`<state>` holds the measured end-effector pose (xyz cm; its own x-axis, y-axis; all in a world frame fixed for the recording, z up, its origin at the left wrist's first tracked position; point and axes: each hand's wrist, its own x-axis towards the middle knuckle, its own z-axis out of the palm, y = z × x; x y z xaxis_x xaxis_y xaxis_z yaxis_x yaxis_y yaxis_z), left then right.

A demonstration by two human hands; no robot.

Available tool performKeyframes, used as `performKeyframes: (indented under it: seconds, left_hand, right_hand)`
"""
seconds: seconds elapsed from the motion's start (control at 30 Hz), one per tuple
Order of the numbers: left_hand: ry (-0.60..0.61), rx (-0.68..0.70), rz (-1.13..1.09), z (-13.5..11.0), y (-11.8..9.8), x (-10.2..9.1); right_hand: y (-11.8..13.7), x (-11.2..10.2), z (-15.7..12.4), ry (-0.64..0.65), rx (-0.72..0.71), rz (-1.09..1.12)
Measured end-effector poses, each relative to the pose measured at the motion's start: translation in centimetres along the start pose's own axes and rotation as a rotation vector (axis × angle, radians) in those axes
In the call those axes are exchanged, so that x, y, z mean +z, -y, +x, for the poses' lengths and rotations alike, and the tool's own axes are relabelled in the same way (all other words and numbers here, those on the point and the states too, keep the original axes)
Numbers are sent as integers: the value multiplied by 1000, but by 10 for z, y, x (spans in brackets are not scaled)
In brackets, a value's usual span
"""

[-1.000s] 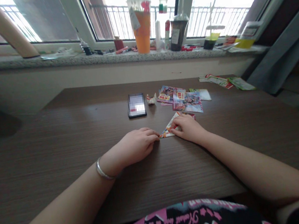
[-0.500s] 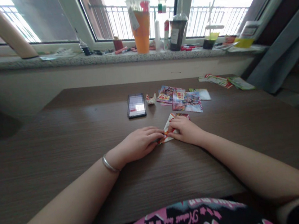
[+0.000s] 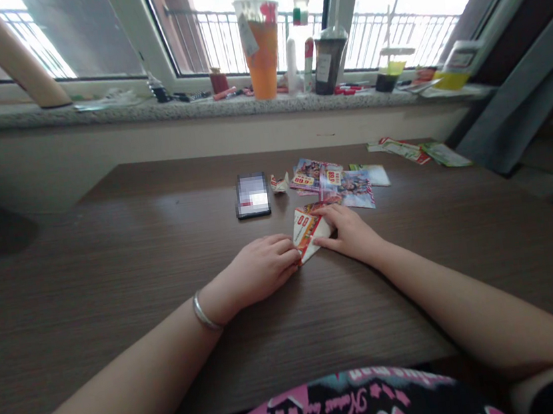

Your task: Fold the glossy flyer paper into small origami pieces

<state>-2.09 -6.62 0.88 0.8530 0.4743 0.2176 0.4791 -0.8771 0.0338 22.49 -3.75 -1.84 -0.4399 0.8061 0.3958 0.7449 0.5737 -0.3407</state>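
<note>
A folded piece of printed paper (image 3: 306, 230), white with red marks, stands partly lifted off the brown wooden table (image 3: 113, 274) between my hands. My left hand (image 3: 259, 269) has its fingers curled and pinches the paper's lower left corner; a silver bangle sits on that wrist. My right hand (image 3: 348, 230) grips the paper's right side with thumb and fingers. A black phone (image 3: 251, 195) lies flat just beyond the paper.
Several colourful printed sheets (image 3: 337, 183) lie behind my right hand, with a small crumpled scrap (image 3: 279, 182) beside the phone and more leaflets (image 3: 415, 149) at the far right. The windowsill holds an orange cup (image 3: 261, 47), a dark drink cup (image 3: 327, 59) and bottles.
The paper, flat on the table a second ago, has been raised and turned so its white face shows. My right hand has shifted slightly away from me; my left stays at the corner.
</note>
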Motion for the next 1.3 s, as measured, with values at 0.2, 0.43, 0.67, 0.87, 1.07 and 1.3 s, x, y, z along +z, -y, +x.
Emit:
performKeyframes:
  seconds: [0.2,0.43,0.67,0.87,1.07,1.3]
  left_hand:
    - [-104,3,42,5,1,13]
    - [-63,-65,32,2,-2,17]
    - [-66,-69,-3,2,-3,19]
    - [-51,-31,-31,5,-1,23]
    - [-54,-51,-64,5,-2,21]
    - [-84,-37,-81,6,-3,19]
  right_hand:
    - [3,2,3,-3,84,56]
    - [-4,5,6,-17,173,102]
    - [-11,8,7,-40,231,120]
    - [-14,9,9,-30,168,138]
    - [-16,9,10,-22,177,102]
    - [-19,9,10,-39,156,6]
